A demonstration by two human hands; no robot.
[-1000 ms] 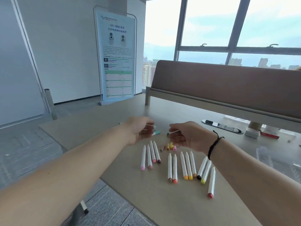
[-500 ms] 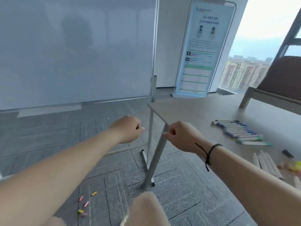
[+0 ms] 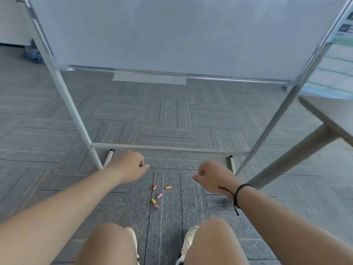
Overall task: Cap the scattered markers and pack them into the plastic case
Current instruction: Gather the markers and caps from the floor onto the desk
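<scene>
Grey carpet (image 3: 57, 119) holds five stray marker caps (image 3: 156, 197) below my left hand (image 3: 129, 166) and right hand (image 3: 214, 175), both curled and seemingly empty; I'd pinch each singly.

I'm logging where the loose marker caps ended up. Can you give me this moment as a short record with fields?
caps: five small coloured caps lying on the carpet, between the hands and the knees
left hand: left hand curled, above the floor, nothing visible in it
right hand: right hand curled, nothing visible in it
nearby: whiteboard stand ahead, table leg at right
markers, case: not in view
</scene>
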